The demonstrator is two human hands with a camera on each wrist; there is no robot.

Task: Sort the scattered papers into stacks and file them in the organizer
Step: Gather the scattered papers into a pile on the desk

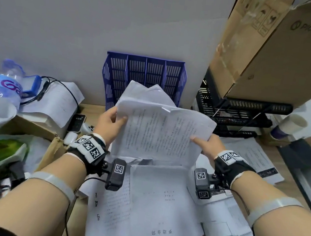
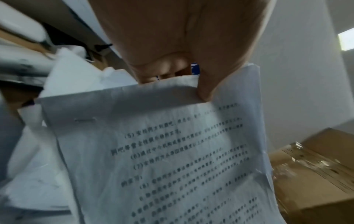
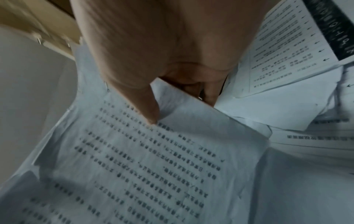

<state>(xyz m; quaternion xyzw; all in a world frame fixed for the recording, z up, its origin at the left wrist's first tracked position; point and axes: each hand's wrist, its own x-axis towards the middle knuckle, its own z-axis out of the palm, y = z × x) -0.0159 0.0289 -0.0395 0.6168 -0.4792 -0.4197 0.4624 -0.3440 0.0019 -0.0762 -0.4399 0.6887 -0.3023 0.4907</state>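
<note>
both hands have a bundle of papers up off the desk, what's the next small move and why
Probably tap the bundle square first: its sheets sit uneven, corners poking out on top. The left hand and right hand grip its two sides, and the blue organizer stands just behind it, its visible slots showing no papers.

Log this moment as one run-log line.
left hand: grips paper stack | right hand: grips same stack | stack: lifted before blue organizer | organizer: no papers visible inside | loose papers: on desk

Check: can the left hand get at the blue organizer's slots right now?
Probably not yet: the left hand pinches the paper bundle, which stands between it and the blue organizer. The slots look empty.
</note>
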